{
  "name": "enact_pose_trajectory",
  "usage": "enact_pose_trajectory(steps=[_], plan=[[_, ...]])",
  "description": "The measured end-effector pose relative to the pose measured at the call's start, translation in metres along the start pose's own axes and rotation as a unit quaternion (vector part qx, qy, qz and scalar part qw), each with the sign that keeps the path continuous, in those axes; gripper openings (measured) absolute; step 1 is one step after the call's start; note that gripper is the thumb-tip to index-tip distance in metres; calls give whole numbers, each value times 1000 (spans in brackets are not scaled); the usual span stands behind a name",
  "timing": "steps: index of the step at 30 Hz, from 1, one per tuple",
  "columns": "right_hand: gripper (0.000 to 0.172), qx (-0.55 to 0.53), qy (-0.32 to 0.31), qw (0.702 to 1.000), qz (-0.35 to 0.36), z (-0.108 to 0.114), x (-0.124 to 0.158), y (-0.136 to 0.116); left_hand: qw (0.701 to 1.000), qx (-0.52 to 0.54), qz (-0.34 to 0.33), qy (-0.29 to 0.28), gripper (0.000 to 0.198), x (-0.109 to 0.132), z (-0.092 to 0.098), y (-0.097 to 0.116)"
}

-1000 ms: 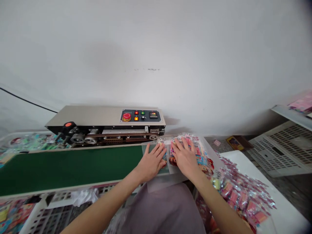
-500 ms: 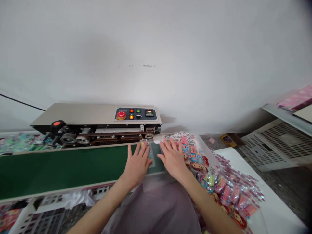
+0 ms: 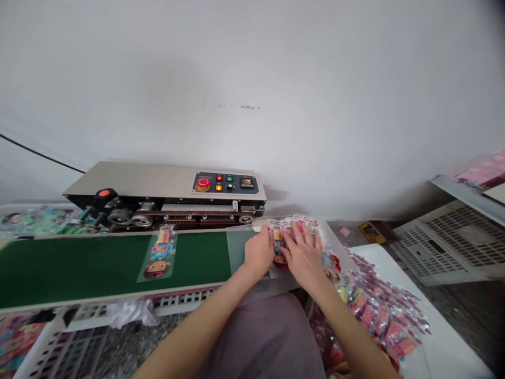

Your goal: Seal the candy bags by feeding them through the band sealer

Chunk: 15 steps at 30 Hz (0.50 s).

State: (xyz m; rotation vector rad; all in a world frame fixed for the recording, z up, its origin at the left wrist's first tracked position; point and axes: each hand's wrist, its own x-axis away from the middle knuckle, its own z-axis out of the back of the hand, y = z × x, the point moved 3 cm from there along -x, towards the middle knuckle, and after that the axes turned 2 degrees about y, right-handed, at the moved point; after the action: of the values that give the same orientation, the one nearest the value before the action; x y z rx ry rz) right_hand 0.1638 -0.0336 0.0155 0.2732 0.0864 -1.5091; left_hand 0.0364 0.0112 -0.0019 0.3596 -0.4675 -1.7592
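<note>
My left hand [image 3: 258, 255] is closed at the left edge of a clear packet [image 3: 277, 239] with a printed cartoon face, at the right end of the green conveyor belt [image 3: 205, 255]. Its fingertips are partly hidden. Fingers spread, my right hand [image 3: 305, 258] lies on the overlapping packets just beside it. Another cartoon packet [image 3: 160, 252] lies by itself on the belt, its top edge towards the sealing machine [image 3: 165, 184].
A heap of small wrapped pieces [image 3: 382, 310] covers part of the white table [image 3: 445, 337] on my right. Beyond it stands a white plastic crate [image 3: 445, 242]. More bags [image 3: 47, 221] lie behind the belt at far left, and a white basket [image 3: 67, 352] sits below.
A packet has travelled left along the belt, away from my hands. My left hand has moved right from the belt to the packets and closed; my right hand has shifted slightly right.
</note>
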Motion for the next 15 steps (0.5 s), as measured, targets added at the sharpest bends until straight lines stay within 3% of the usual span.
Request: enact_pose_trajectory(steps=[9,12,15], plan=[[40,-9,-1,1000,19,1,-3,-7,997,-63,-24,46,27,14,23,-36],[39,-4,-3,999,37,-1,-4,-12,982,-106,-145,66,38,20,17,-35],[40,-3,-22,998,53,-6,-5,-15,954,-132,-267,38,55,26,0,-41]])
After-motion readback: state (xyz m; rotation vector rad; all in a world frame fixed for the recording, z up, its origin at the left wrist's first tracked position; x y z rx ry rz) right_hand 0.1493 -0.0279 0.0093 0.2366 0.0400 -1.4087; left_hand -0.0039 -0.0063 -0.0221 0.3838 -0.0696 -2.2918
